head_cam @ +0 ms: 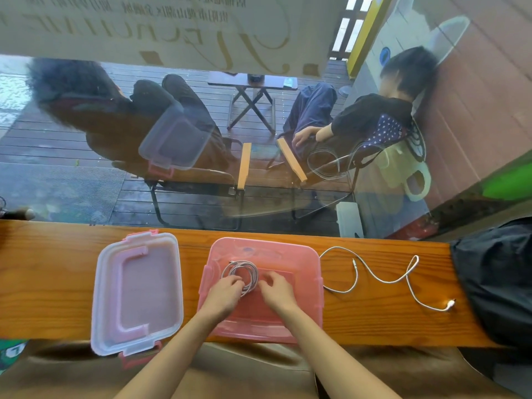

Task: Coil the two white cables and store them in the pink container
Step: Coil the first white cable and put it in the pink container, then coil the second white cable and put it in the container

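The pink container [305, 254] stands open in the middle of the wooden counter. A coiled white cable [240, 269] lies inside it, toward its far left. My left hand [223, 293] reaches into the container and its fingers touch the near edge of the coil. My right hand [277, 289] hovers inside the container just right of the coil, fingers curled and holding nothing. The second white cable [383, 279] lies uncoiled in loose waves on the counter to the right of the container, its plug [450, 304] at the near right end.
The container's clear lid [138, 292] with pink clasps lies left of it, overhanging the counter's near edge. A black bag [495, 280] sits at the right end. A glass window [259, 139] rises directly behind the counter [57, 283]; two seated people are visible outside.
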